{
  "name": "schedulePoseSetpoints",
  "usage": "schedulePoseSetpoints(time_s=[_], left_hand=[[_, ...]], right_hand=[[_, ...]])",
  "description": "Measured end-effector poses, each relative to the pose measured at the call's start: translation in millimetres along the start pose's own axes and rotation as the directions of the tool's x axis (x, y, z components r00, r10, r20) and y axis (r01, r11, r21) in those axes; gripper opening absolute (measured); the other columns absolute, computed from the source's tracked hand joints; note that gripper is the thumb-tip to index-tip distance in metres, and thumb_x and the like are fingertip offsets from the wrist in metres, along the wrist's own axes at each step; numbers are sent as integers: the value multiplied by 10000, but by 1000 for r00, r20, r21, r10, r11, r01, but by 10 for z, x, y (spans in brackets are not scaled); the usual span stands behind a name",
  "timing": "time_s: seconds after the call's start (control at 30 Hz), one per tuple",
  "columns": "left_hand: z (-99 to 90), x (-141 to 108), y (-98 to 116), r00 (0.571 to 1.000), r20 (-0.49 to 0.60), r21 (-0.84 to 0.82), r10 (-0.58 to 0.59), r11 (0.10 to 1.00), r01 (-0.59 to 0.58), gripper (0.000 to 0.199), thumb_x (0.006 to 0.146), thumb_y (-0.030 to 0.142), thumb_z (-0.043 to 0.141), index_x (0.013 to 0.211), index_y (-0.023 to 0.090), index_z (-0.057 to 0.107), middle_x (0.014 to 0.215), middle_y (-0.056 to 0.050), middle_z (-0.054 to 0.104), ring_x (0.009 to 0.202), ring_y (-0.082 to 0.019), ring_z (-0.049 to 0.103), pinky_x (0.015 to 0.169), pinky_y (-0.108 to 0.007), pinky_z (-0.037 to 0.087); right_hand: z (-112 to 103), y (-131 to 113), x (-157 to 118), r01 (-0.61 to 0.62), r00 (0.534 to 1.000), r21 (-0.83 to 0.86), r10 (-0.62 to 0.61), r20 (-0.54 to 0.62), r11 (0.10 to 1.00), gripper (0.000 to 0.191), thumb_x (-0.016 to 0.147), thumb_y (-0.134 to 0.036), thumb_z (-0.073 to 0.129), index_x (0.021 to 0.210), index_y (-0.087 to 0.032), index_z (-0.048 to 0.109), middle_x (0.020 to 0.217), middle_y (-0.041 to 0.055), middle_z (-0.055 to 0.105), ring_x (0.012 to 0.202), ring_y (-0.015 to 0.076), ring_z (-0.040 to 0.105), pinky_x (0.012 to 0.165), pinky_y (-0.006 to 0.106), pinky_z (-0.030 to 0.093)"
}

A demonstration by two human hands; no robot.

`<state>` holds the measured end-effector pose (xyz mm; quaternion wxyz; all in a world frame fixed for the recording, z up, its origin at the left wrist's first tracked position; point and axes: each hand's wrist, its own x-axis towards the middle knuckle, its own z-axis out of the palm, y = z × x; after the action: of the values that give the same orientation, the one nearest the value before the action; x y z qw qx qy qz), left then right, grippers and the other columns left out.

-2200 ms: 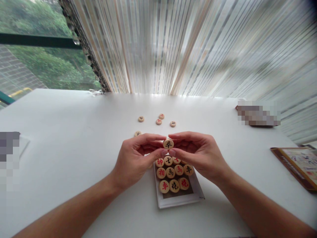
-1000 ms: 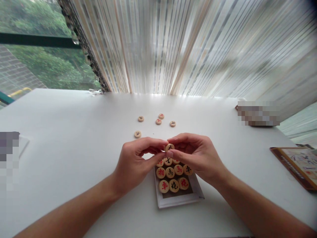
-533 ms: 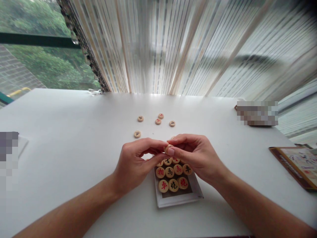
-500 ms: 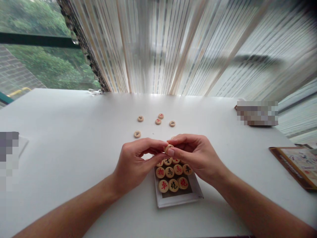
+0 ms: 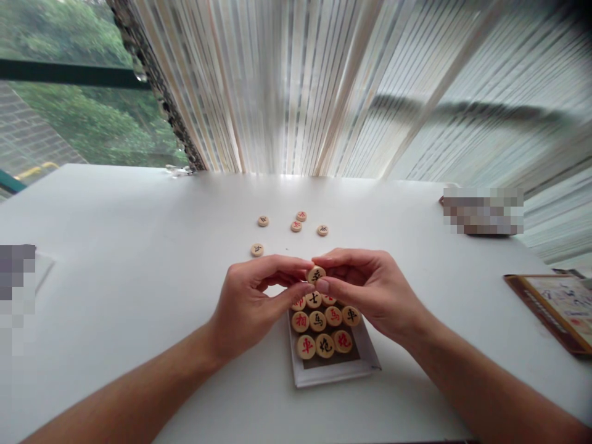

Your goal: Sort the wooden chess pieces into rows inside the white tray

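Observation:
A round wooden Chinese chess piece (image 5: 316,275) with a black character is held up over the far end of a shallow white box (image 5: 335,374). My left hand (image 5: 259,302) pinches it from the left between thumb and fingertips. From the right, my right hand (image 5: 370,290) grips the same piece with thumb and index finger. Rows of chess pieces with red and black characters lie in the box, among them a black one (image 5: 325,346) and a red one (image 5: 343,341) in the near row. My hands hide part of the far rows.
Several loose chess pieces, such as a black-marked one (image 5: 257,250) and a red-marked one (image 5: 296,226), lie on the white table (image 5: 115,246) beyond my hands. A brown-edged printed box lid or board (image 5: 555,314) sits at right. Striped curtains (image 5: 277,92) hang behind the table.
The held piece has turned so its black character now faces me more fully. My right thumb has shifted slightly off its face. The pieces in the box and on the table stay put.

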<state>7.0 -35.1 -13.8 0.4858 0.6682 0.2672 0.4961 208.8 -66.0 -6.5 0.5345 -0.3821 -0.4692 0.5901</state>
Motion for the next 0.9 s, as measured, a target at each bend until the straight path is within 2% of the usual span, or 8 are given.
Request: schedulePoseSetpoints(time_s=[0.33, 0.5, 0.67, 0.9], left_hand=[[6, -10, 11, 998, 17, 102, 60, 993, -61, 193, 839, 89, 878, 1013, 166, 846, 940, -51, 863, 799, -151, 817, 774, -207, 690], [-6, -3, -6, 998, 19, 80, 64, 995, -65, 238, 820, 62, 884, 1028, 171, 845, 954, -36, 863, 807, -129, 814, 789, -170, 678], [-11, -11, -19, 999, 0, 35, 46, 998, -46, 268, 818, 51, 882, 1051, 179, 847, 970, -26, 865, 831, -126, 822, 817, -167, 680], [-6, -1, 5, 1000, -25, 12, 13, 1000, -13, 273, 817, 53, 885, 1054, 184, 851, 973, -23, 868, 836, -134, 832, 818, -166, 684]], right_hand=[[40, 7, -1, 1, 999, 38, 0, -33, 999, 282, 642, -192, 1036, 873, -242, 883, 850, 35, 853, 767, 147, 787, 725, 218, 661], [43, -17, -4, 11, 1000, 31, -11, -17, 999, 266, 671, -163, 1017, 895, -229, 889, 851, 35, 853, 741, 128, 786, 708, 184, 656], [45, -9, -5, 32, 999, 71, -33, 12, 997, 325, 676, -114, 1010, 951, -240, 892, 890, 34, 865, 805, 125, 815, 760, 144, 653], [47, 3, -8, 95, 995, 75, -96, 11, 993, 356, 723, -74, 968, 1019, -254, 885, 912, 38, 869, 832, 135, 832, 790, 159, 674]])
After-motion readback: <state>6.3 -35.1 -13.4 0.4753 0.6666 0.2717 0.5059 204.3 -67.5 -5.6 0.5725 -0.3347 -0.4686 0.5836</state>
